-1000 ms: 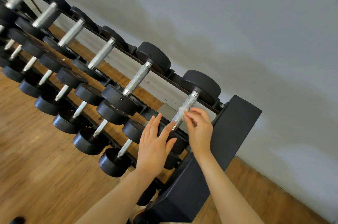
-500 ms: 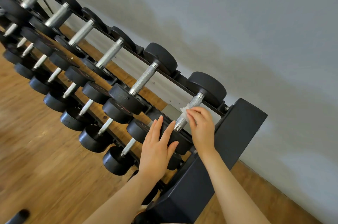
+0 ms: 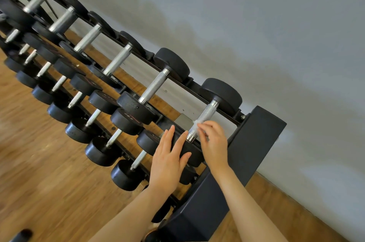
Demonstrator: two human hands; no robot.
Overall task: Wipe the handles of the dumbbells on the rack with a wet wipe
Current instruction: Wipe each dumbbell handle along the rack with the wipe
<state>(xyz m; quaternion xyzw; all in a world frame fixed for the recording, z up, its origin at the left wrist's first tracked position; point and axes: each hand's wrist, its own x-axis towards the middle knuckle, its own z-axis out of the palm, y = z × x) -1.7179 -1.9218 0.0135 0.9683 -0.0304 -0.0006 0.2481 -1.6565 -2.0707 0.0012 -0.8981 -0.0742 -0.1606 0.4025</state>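
Note:
The last dumbbell at the right end of the rack's top row has a knurled steel handle [image 3: 206,113] between two black heads. My right hand [image 3: 214,144] pinches a small white wet wipe [image 3: 196,123] against the lower part of that handle, near the front head. The hand and wipe look motion-blurred. My left hand [image 3: 167,159] lies flat with straight fingers on the front black head [image 3: 190,152] of the same dumbbell. Most of the wipe is hidden under my fingers.
The black three-tier rack [image 3: 256,139] runs diagonally from upper left to lower right, loaded with several black dumbbells with steel handles, such as the neighbour [image 3: 153,87]. A grey wall stands behind it. Wooden floor [image 3: 39,172] lies in front and to the left.
My right hand has slid the wipe a little down the handle toward the front head. My left hand stays flat on that head. The camera has shifted slightly.

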